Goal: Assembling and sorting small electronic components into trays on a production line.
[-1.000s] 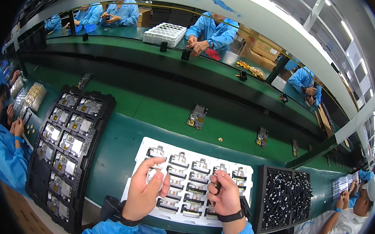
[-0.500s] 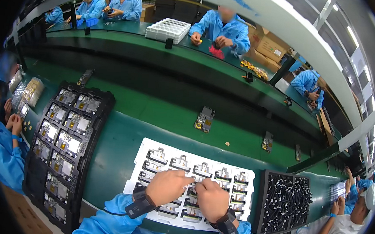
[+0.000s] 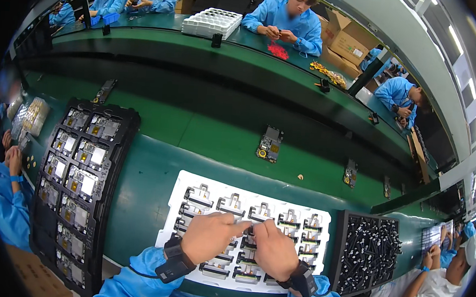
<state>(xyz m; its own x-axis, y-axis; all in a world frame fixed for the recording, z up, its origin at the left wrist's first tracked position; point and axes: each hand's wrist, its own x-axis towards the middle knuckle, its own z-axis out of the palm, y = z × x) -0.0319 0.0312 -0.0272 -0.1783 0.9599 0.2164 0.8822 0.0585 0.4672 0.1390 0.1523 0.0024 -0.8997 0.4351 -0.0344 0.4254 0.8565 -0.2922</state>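
Observation:
My left hand (image 3: 209, 237) and my right hand (image 3: 276, 253) meet over the middle of a white plastic tray (image 3: 177, 191). The tray's pockets hold rows of small electronic parts (image 3: 230, 204) with metal brackets and dark strips. Both hands are closed, thumbs and index fingertips close together above one pocket. A small dark piece shows by the right fingertips, but the fingers mostly hide it and I cannot make out its kind. The left index finger points toward the right fingertips; anything pinched under it is hidden. Each wrist wears a black strapped device.
A black tray of circuit boards (image 3: 84, 183) lies left. At right stands a black divided box (image 3: 341, 255) of small black parts. Beyond, a green belt (image 3: 206, 130) carries spaced circuit boards (image 3: 270, 143). A slanting frame post (image 3: 405, 197) rises at right; co-workers sit around.
My hands stay together over the same part of the tray, with small finger shifts. The view has tilted slightly. The co-worker opposite has brought both hands together.

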